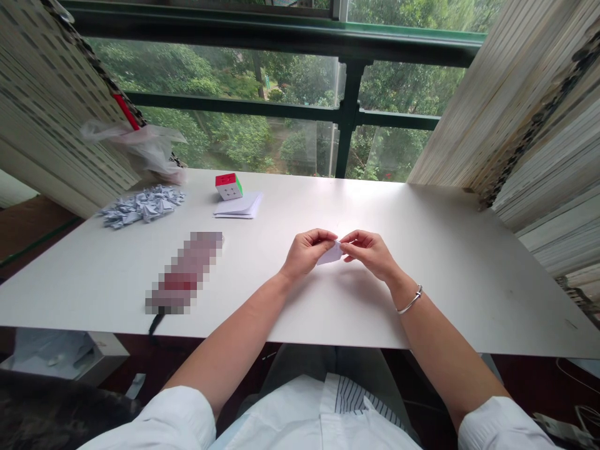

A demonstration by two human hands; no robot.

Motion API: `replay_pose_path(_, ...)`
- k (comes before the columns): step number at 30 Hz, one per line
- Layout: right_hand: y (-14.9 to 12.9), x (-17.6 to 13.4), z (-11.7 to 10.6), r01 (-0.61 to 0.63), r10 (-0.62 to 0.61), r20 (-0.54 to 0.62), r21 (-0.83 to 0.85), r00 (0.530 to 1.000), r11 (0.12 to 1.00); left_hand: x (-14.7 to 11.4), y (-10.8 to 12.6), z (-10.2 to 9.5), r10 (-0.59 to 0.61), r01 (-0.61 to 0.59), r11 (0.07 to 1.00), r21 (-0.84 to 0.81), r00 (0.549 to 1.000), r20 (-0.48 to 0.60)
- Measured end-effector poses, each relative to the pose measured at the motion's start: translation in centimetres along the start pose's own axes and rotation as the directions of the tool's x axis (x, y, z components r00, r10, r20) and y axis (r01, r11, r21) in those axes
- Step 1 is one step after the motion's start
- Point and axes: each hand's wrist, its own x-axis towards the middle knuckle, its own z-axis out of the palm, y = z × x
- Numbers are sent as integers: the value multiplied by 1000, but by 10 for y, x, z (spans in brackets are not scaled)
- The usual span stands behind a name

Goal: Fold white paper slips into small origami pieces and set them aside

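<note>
Paper: small white piece, between the two hands over the middle of the counter; its lower left part shows below the fingers, and whether it touches the surface cannot be told.
Left hand: thumb and forefinger closed on the upper side of the paper; the other fingers curl behind, partly hidden.
Right hand: thumb and forefinger pinched at the paper's upper right corner, tips just beside the left ones; the lower fingers are bent under the palm.
Bracelet: silver-coloured, round the right wrist.
Near edge: runs beneath both forearms, with the hands well inside it.
Far edge: beyond the hands, along the window frame.
Right side: counter surface stretches from the right hand towards the curtain, leaving wide room for that arm.
Left side: a pixelated object lies well apart from the left hand, its black strap hanging over the near edge.
Back left: folded sheets with a puzzle cube at their rear; farther left, a heap of folded paper pieces near the plastic bag.
</note>
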Motion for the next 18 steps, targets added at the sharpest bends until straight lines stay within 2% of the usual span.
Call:
replay_pose_path(8, -2, 0, -1, 32, -32, -3, 36, 999, 999, -1, 2, -2, -72, 74, 997, -35, 995, 68)
replay_pose_path(12, 2, 0, 1, 120, -120, 3, -94, 993, 988, -1, 0, -2, -69, 70, 997, -29, 997, 31)
replay_pose_path(15, 9, 0, 3, 208, -219, -28, -221, 975, 953, 0, -1, -1, -69, 69, 997, -41, 998, -12)
replay_pose_path(18, 13, 0, 3, 268, -297, -68, -276, 952, 923, 0, 1, 0, -90, 89, 995, -45, 996, -19)
